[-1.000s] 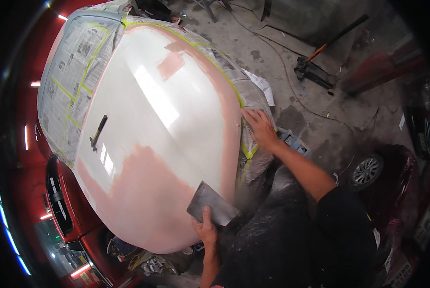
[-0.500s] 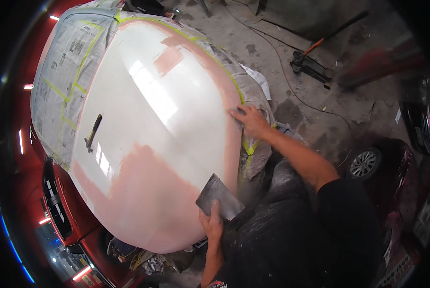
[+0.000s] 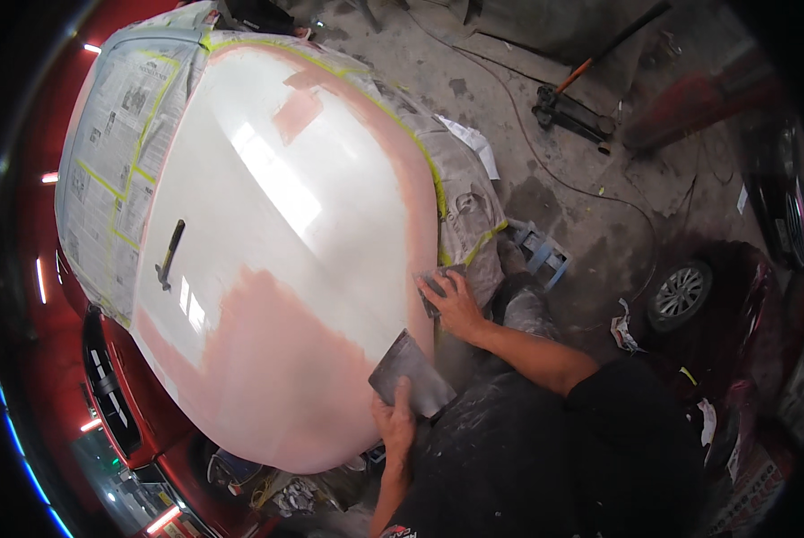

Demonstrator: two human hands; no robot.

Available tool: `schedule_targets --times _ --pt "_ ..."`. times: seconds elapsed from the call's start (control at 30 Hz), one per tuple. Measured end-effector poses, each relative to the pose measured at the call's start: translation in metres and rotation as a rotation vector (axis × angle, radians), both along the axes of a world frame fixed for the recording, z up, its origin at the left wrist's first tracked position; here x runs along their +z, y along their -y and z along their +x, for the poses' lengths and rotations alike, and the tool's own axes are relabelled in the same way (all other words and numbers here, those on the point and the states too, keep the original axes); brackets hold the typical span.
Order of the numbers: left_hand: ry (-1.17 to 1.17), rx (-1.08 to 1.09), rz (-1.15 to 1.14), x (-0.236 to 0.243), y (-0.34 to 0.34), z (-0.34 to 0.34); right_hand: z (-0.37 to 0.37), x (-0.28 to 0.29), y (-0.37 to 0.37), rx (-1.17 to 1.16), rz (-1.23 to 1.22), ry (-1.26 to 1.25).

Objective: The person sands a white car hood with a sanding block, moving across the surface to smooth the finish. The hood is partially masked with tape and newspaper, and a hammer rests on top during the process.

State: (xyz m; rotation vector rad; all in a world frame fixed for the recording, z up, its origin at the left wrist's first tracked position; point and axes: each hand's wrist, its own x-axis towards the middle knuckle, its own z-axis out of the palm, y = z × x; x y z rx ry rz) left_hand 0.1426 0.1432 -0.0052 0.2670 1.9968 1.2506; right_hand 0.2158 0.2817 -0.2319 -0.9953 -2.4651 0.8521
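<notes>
A white car hood (image 3: 213, 193) with pink primer-like patches (image 3: 285, 350) fills the middle of the view. My right hand (image 3: 456, 308) lies on its right edge, fingers pressing a small dark piece of sandpaper (image 3: 430, 309) against the pink border. Lower down, near the hood's front corner, my left hand (image 3: 396, 420) grips a larger dark grey rectangular sheet (image 3: 412, 369), thumb on top. This sheet looks like sandpaper, though its surface is too smooth-looking to be sure. A slim black-handled tool (image 3: 171, 253) rests on the hood's left part.
Newspaper and yellow-green tape (image 3: 124, 134) cover the windshield; grimy masking sheet (image 3: 466, 213) hangs along the right side. A floor jack (image 3: 568, 112) with a long handle and a hose (image 3: 545, 161) lie on the concrete. Red cars (image 3: 155, 403) stand at left and a dark red one (image 3: 720, 332) at right.
My right hand has slid along the hood's edge toward me, closer to my left hand, and the sandpaper under it now shows. My left hand stays nearly in place.
</notes>
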Motion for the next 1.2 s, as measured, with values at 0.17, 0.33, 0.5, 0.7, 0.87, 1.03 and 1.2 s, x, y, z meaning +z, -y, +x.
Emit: schedule_targets --times 0.17,0.33,0.5,0.7,0.87,1.03,1.2 --pt "-0.070 -0.015 -0.021 0.012 -0.010 0.001 0.036 0.048 -0.054 0.256 -0.181 0.208" --pt "-0.062 0.062 0.040 0.005 -0.007 0.004 -0.017 0.045 -0.201 0.070 0.142 0.074" --pt "-0.070 0.044 0.037 0.007 -0.009 0.008 -0.070 0.064 -0.275 0.124 0.021 0.210" --pt "-0.032 0.082 0.040 -0.003 -0.002 0.006 -0.048 0.057 -0.179 0.140 -0.103 0.227" --pt "-0.041 0.013 0.025 0.005 -0.012 0.002 -0.027 0.034 -0.078 0.077 -0.022 0.177" --pt "-0.042 -0.028 0.037 0.007 -0.016 0.000 -0.015 0.026 -0.023 0.025 0.043 0.152" --pt "-0.043 -0.027 0.040 0.007 -0.024 0.003 0.016 0.034 -0.024 0.205 -0.175 0.133"
